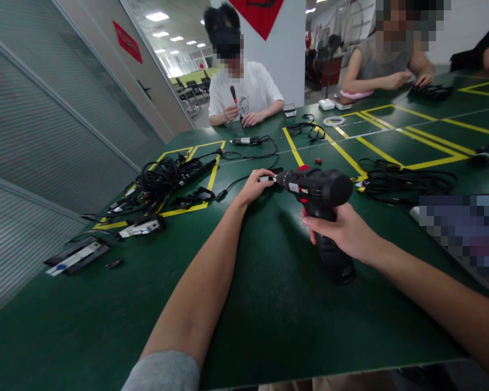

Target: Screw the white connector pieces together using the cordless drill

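While R grip (346,231) wraps drill (315,187), L grip (256,185) pins small part (265,178) at tip, in from desk's near edge (330,370); job prob. midway.

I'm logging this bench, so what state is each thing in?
Power drill: gripped in the right hand, running or not unclear
Small device: touched by the left hand, partly hidden
Left cable heap: tangled
Right cables: loosely bundled
White ring: lying flat
Far screwdriver: held, handle up
Ceiling lights: lit
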A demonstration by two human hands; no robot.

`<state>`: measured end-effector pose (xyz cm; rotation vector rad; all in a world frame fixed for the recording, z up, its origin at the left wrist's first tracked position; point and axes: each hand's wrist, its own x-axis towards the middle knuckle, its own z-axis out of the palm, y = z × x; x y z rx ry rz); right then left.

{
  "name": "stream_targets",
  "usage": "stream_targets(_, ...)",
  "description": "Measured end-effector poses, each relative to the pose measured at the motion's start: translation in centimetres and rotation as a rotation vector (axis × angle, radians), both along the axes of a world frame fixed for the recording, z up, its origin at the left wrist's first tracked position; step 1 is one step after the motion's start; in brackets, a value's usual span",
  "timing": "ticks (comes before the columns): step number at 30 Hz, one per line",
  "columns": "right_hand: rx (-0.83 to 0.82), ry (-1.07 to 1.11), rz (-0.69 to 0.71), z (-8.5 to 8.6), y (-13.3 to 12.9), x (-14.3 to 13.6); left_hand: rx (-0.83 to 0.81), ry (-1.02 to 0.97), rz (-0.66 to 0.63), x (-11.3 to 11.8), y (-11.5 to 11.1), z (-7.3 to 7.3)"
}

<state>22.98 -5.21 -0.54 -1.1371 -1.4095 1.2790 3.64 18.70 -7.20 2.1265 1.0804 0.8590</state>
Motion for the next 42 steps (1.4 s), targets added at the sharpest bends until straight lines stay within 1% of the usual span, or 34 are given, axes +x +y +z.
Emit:
stream_targets(12,0.001,-0.008,-0.005,-0.03,0.00,-0.01,-0.006,-0.013,-0.005,-0.10,0.21,-0.24)
stream_targets(25,0.004,0.009,-0.011,-0.23,0.05,0.02,0.001,0.004,0.015,0.10,-0.17,0.09)
stream_targets(33,0.005,0.027,-0.018,-0.38,0.06,0.03,-0.004,-0.038,0.010,0.11,-0.18,0.06)
stream_targets(37,-0.007,0.039,-0.035,-0.47,0.01,-0.05,0.007,-0.022,0.007,0.05,-0.13,0.03)
stream_targets(42,-0.017,0.017,-0.022,-0.27,-0.04,-0.04,0.011,-0.008,0.001,-0.07,0.02,-0.08)
